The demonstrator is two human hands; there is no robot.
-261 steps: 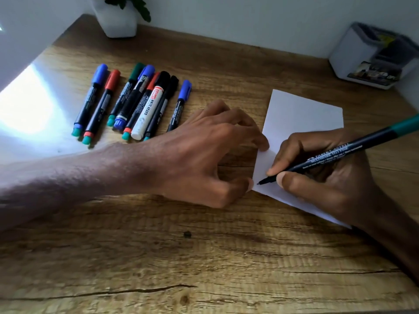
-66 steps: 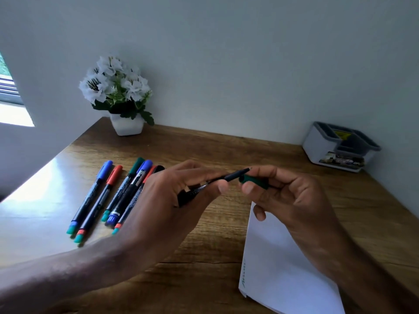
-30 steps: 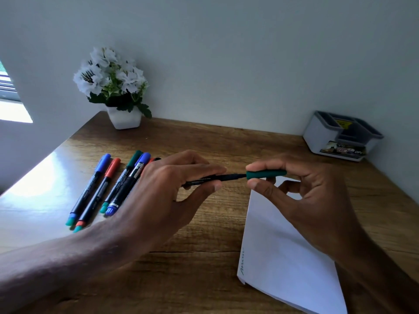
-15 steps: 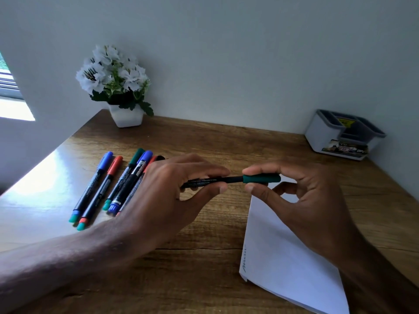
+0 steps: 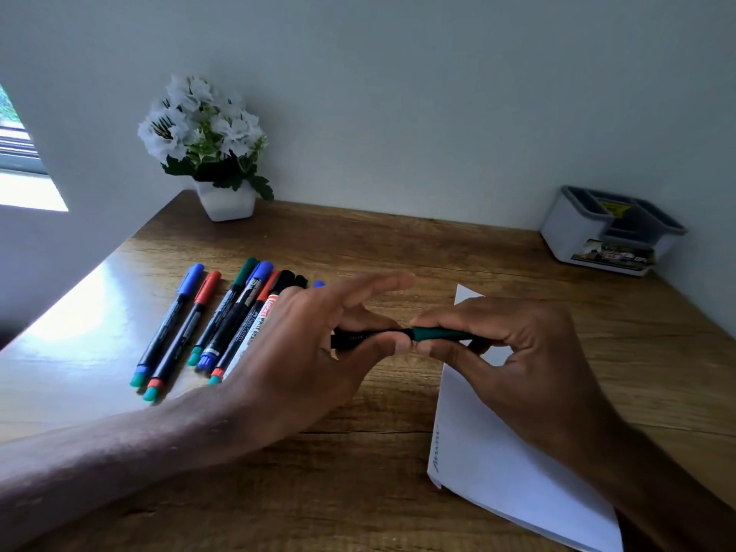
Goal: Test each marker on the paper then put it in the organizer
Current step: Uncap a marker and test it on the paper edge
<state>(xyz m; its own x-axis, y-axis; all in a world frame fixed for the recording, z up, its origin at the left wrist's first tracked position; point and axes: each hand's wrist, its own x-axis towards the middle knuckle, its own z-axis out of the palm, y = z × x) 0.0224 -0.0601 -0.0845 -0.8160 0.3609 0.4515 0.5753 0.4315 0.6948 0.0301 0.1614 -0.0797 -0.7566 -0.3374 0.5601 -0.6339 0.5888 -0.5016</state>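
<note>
Wooden desk [image 5: 358, 492] against a pale wall [image 5: 438, 113], seen from the head camera: both hands meet above its middle on one marker [image 5: 370, 335], held level and clear of the wood. The left hand [image 5: 302, 352] pinches the black barrel between thumb and fingers, its index finger stretched straight out over the grip. The right hand [image 5: 529, 360] pinches the green cap [image 5: 438, 334] between thumb and curled fingers. Cap and barrel meet where the two thumbs nearly touch; whether the cap is fully seated cannot be told. Below and to the right of the grip lies the paper [image 5: 490, 472], partly covered by the right hand and forearm, with a green scribble [image 5: 437, 448] by its near left edge. Left of the grip, partly behind the left hand, loose markers [image 5: 227, 324] lie side by side on the desk, capped in blue, red, green and black. Beyond the grip to the right, the organizer [image 5: 577, 237] stands in the desk's far corner, well apart from both hands. Beyond it to the left, a white-flowered plant [image 5: 211, 137] sits against the wall.
</note>
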